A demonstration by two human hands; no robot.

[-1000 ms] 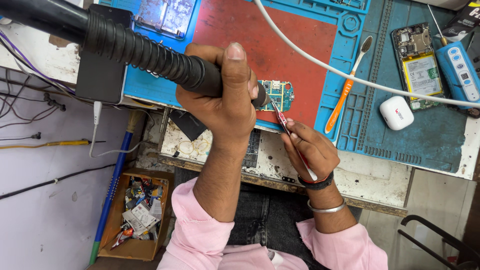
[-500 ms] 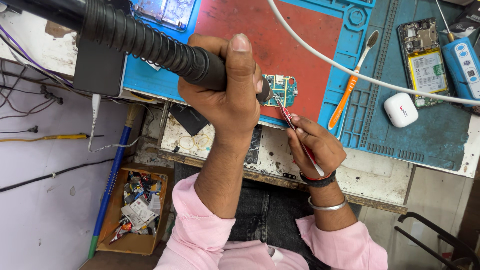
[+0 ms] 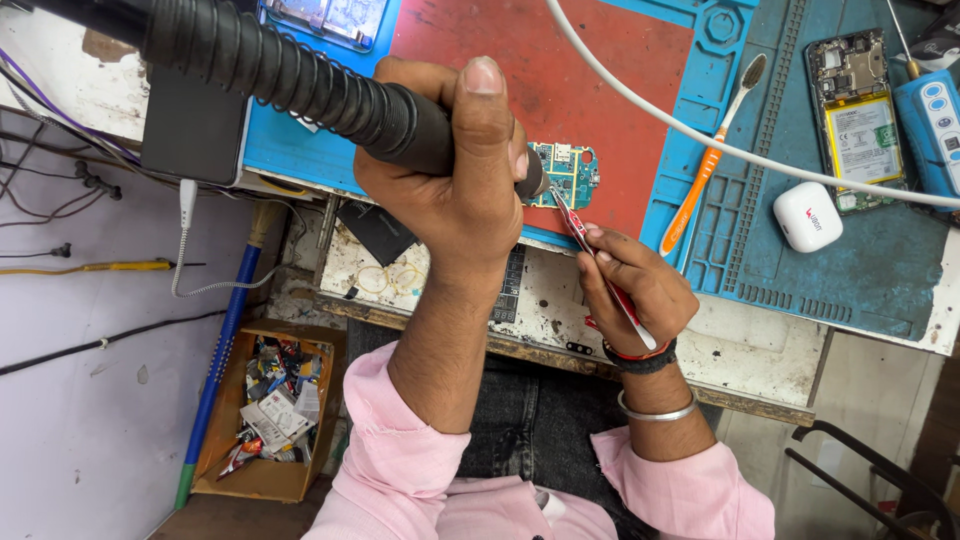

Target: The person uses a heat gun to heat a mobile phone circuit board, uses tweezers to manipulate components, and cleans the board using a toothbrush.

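The person's left hand (image 3: 450, 190) was clenched around the thick black ribbed handle of a hot-air tool (image 3: 300, 80), thumb laid along the top, so that the nozzle end pointed down at the small green circuit board (image 3: 565, 172) lying on the red rubber work mat (image 3: 560, 70); that grip looked chosen to keep the heavy hose steady over one spot. The right hand (image 3: 635, 290), at about four o'clock from the board, pinched a pair of slim metal tweezers with red grips (image 3: 600, 270) between thumb and fingers, the tips reaching up toward the board's lower edge, apparently to hold or nudge a part under the nozzle; whether the tips actually touched the board could not be told. The board sat at the near edge of the red mat, just beside the left hand's knuckles. At two o'clock from it lay an orange-handled brush (image 3: 705, 165) slanted across the blue silicone repair mat (image 3: 720, 230), within easy reach. Farther toward three o'clock rested a small white rounded case (image 3: 806, 216), and above that an opened phone with its battery showing (image 3: 858, 110). A white cable (image 3: 700, 135) arched over the mats. At seven o'clock, on the floor, stood an open brown cardboard box (image 3: 262, 478) filled with a jumble of scrap packets and loose bits, with a blue pole (image 3: 222, 350) leaning beside it.
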